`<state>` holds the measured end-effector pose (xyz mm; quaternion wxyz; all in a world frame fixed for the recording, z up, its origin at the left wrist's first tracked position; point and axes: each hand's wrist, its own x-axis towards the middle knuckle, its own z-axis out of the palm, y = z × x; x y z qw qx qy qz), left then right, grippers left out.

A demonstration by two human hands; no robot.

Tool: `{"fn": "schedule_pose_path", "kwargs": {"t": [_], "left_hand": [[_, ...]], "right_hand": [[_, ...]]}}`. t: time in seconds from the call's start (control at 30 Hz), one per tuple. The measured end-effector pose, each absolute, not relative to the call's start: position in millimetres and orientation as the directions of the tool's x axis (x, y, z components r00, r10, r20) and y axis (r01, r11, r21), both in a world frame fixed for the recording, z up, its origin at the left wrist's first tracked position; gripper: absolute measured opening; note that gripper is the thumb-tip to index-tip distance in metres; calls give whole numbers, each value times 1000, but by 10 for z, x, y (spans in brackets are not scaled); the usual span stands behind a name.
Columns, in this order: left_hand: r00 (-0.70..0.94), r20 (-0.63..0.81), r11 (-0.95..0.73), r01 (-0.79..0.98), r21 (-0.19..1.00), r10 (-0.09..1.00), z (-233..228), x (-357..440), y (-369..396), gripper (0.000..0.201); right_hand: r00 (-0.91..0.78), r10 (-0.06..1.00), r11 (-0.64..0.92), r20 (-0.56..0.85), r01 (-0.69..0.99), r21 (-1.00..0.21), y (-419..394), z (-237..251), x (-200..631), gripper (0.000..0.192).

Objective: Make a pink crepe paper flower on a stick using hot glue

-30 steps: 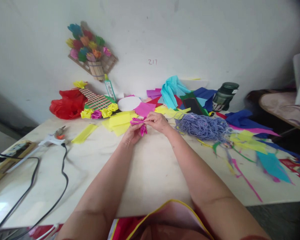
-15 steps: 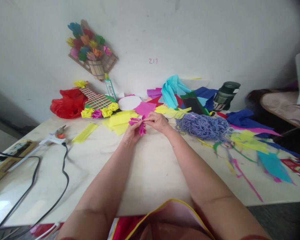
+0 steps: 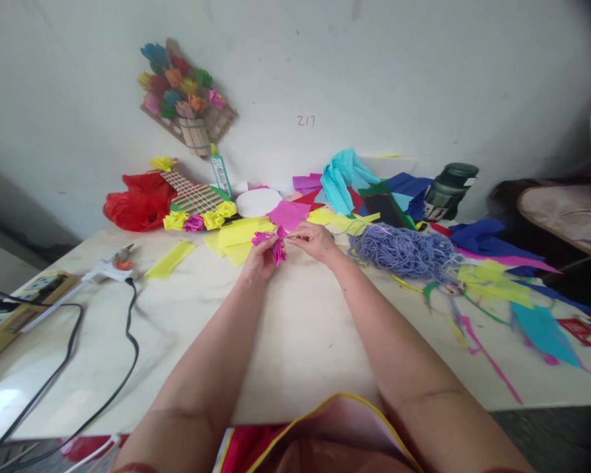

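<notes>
Pinching a pleated magenta paper flower [image 3: 274, 242] between them, both hands meet above the far middle of the pale, smooth table [image 3: 295, 341]. The left hand [image 3: 259, 259] closes its fingers around the gathered base of the flower from below, so the narrow folded petals fan up and out like stiff little blades. The right hand [image 3: 316, 239] nips the flower's centre with thumb and forefinger, the other fingers curled in.

Just behind the hands lie flat sheets of yellow tissue paper [image 3: 240, 234] and a crinkled pink sheet [image 3: 287, 213]. To the right, touching nothing in the hands, sits a loose tangled heap of lavender yarn [image 3: 402, 251]. Further right are ragged scraps of blue, yellow and turquoise paper [image 3: 502, 276].

On the left a glue gun [image 3: 109, 268] rests on the table, its black cord [image 3: 128, 328] looping toward the near edge. A crumpled red plastic bag [image 3: 138, 201] slumps against the wall beside a woven striped mat edged with small yellow paper roses [image 3: 211, 218]. A dark green jar [image 3: 448, 190] stands at the back.
</notes>
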<state>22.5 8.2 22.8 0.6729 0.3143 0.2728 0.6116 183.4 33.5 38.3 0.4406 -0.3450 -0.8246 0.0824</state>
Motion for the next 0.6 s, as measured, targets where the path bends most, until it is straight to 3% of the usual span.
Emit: {"fn": "schedule_pose_path", "kwargs": {"t": [0.6], "left_hand": [[-69,-52,-20,-768,640,996,240,156,161,2]], "right_hand": [[-341,803,554,489,729,-402,273,456,1952,15]]}}
